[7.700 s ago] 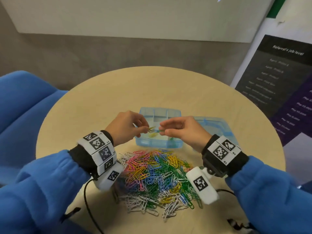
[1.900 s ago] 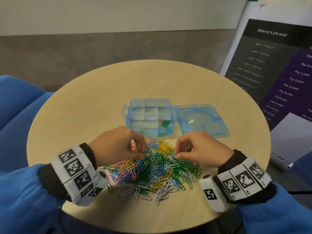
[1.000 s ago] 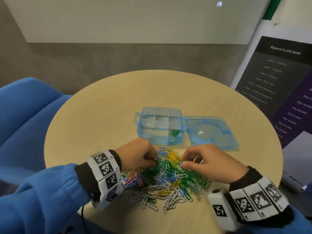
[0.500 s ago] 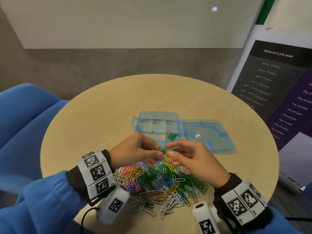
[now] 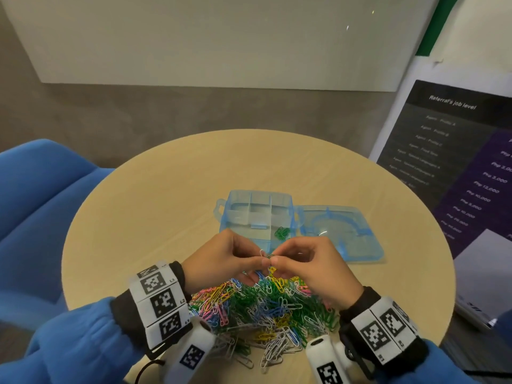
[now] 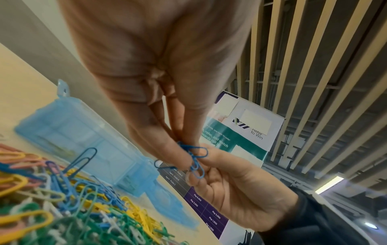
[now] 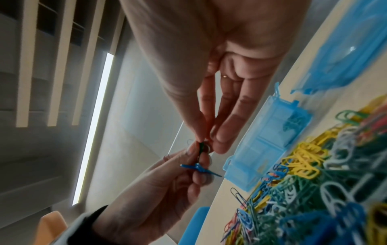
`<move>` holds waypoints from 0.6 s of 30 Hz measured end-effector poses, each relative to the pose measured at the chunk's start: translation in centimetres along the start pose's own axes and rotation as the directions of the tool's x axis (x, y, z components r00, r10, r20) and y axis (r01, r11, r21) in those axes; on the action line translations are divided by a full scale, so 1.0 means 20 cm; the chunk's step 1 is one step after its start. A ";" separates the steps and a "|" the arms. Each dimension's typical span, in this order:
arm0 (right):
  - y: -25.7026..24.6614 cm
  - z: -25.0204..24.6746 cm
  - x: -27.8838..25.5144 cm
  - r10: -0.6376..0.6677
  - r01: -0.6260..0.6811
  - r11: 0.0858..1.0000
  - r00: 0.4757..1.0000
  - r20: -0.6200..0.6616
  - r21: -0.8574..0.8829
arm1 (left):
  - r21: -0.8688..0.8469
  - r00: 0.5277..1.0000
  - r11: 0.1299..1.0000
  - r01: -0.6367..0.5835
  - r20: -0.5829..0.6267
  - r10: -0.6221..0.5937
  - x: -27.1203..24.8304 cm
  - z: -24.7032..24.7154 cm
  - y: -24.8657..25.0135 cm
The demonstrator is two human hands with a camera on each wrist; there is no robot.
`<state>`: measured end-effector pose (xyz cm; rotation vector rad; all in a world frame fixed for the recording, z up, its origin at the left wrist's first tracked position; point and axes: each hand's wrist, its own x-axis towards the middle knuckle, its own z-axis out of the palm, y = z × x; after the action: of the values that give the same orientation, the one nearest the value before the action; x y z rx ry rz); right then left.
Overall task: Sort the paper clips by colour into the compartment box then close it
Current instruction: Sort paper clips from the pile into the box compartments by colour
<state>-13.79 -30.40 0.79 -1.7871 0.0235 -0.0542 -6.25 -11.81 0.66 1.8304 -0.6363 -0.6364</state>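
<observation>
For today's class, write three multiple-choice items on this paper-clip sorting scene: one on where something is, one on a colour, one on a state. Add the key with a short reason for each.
1. Where is the loose pile of paper clips?
A. On the table, between the person and the box
B. Inside the lid
C. On the blue seat

2. What colour are the clips already in the compartment box?
A. Pink
B. Green
C. White

3. What state is the lid in?
A. Shut on the box
B. Held in the right hand
C. Open, flat on the table beside the box

Key: 1 A, the head view shows the pile nearer than the box. 2 B, only green clips lie in one compartment. 3 C, the lid lies to the box's right, and both hands pinch clips.
</observation>
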 end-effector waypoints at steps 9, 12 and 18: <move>-0.04 -0.02 0.08 0.107 -0.093 0.987 0.989 0.106 -0.128 | -0.141 0.991 0.990 -0.024 -0.135 0.005 -0.01 0.00 -0.01; -0.06 -0.04 0.11 0.150 -0.139 0.985 0.981 0.123 -0.099 | -0.156 0.981 0.987 -0.044 -0.193 0.014 0.00 -0.01 -0.01; -0.07 -0.10 0.18 0.162 -0.159 0.980 0.987 0.016 -0.117 | -0.236 0.958 0.971 -0.049 -0.285 -0.021 0.00 -0.08 -0.02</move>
<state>-10.22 -32.22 2.78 -1.8951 0.1555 0.0877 -5.16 -10.60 0.74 1.6468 -0.3607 -0.4079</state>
